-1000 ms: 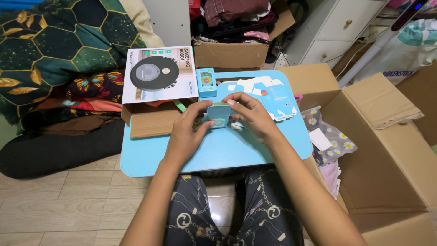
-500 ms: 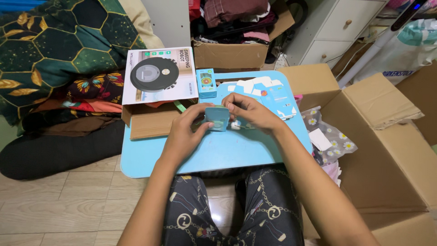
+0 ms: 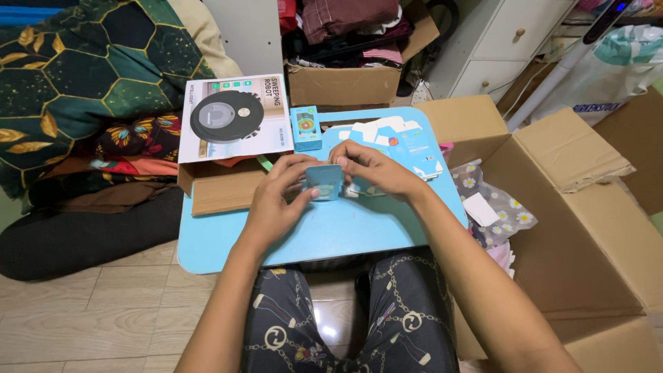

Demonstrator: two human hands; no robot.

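Observation:
A small light-blue carton [image 3: 324,181] is held upright over the blue table [image 3: 345,231] between both hands. My left hand [image 3: 276,200] grips its left side with the thumb on its front. From the right, my right hand [image 3: 369,168] pinches its top edge with the fingertips. Behind the hands lies a pile of flat, unfolded blue-and-white cartons [image 3: 404,141]. One finished small blue box [image 3: 304,128] stands at the table's far edge.
A white box picturing a round floor-cleaning robot [image 3: 235,117] rests on an open brown carton [image 3: 221,190] at the left. A large open cardboard box [image 3: 587,228] fills the right side. Clothes in a carton [image 3: 352,76] and a white drawer unit [image 3: 511,41] stand behind.
Both hands and the small carton have drifted slightly up and left in view; the right fingertips have settled on the carton's top edge. The camera has tilted a little.

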